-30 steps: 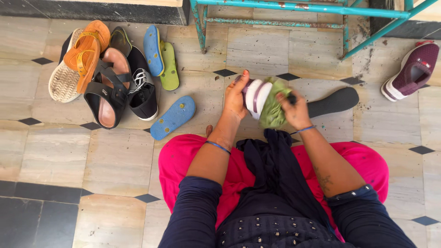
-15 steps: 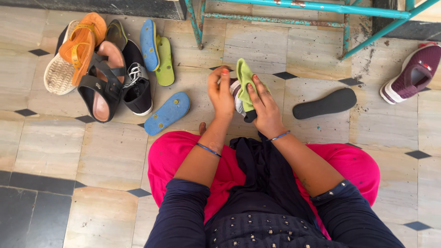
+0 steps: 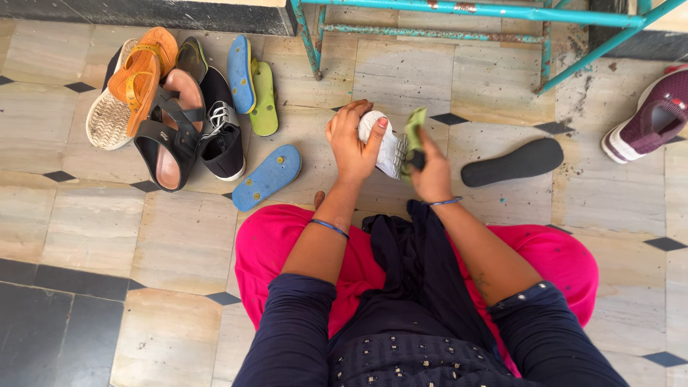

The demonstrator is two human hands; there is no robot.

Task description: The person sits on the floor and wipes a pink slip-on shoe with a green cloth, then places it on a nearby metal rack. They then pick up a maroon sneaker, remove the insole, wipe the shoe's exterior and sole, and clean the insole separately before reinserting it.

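Two hands work together over the tiled floor [image 3: 86, 229], just in front of the seated person's pink-clad knees. The left hand [image 3: 352, 143] is wrapped around a shoe [image 3: 383, 143] turned sole-up, its white ribbed tread showing, fingers curled over the upper edge and thumb underneath. The right hand [image 3: 430, 175] is closed on a bunched green cloth [image 3: 413, 136], pressed against the right end of that sole. As a judgement, the wiping of the sole is in hand; carrying on would call for a firm grip from the left hand while the cloth is drawn along the tread, and for turning the shoe to bring unwiped parts up. To the left lies a heap of footwear [image 3: 168, 107]: orange sandals, a black strapped sandal, a black lace-up shoe, a blue and a green flip-flop on edge. A single blue flip-flop [image 3: 267, 178] lies apart, sole up, near the left knee. To the right a flat black insole [image 3: 512, 162] rests on the tiles, and a maroon shoe [image 3: 648, 118] with a white sole sits at the frame edge, well apart. A chipped turquoise metal frame [image 3: 459, 11] crosses the top. No packages, labels or signs show; a small mark on the black sandal is too small to make out.
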